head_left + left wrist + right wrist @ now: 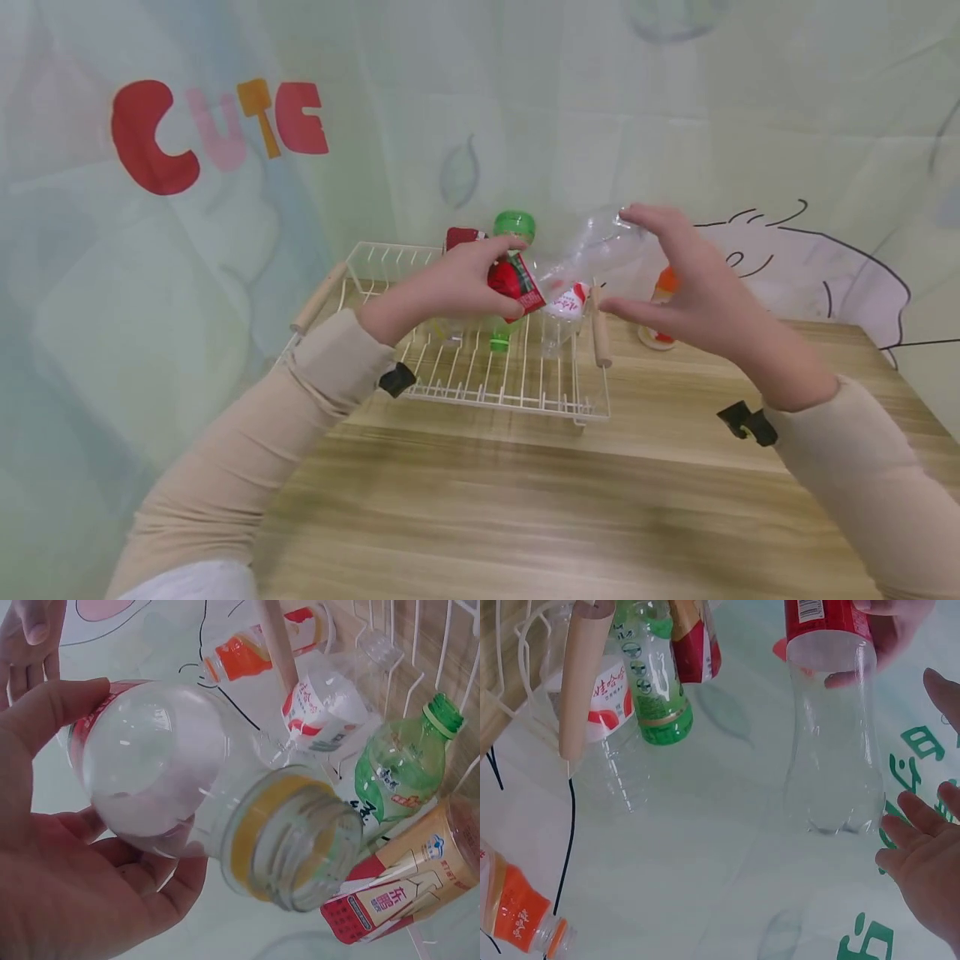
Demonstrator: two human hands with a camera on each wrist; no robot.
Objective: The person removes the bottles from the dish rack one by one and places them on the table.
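Note:
My left hand grips a clear plastic bottle round its red label, seen in the head and left wrist views. The bottle is uncapped, and a yellow ring circles its neck. Tilted above the rack, it points its base toward my right hand. That hand is spread, thumb and fingers apart, close to the base; whether a fingertip touches it I cannot tell. Below, a white wire rack holds a green bottle, a clear bottle with a white-and-red label and a tan-and-red bottle.
Wooden handles flank the rack on both sides. To its right, an orange-labelled bottle stands on the wooden table. A printed curtain hangs behind and at the left.

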